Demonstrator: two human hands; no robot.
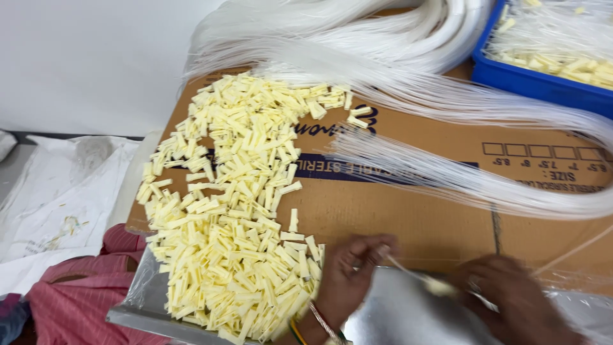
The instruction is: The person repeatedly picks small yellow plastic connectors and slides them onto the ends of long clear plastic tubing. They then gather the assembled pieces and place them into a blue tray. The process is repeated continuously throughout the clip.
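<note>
1. Your left hand pinches a thin white tube; its long axis slants down-right toward your right hand.
2. Your right hand grips its blurred, seemingly yellow-tipped end; yellow clips lie piled just left.

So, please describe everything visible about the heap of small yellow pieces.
The heap of small yellow pieces is a wide, loose pile of pale yellow, short rectangular clips, plastic by their look. They lie jumbled in all directions on a flattened brown cardboard box, and the near end spills onto a shiny metal sheet. White thin tubes pass beside the far end. The left hand rests at the pile's near right edge.
</note>
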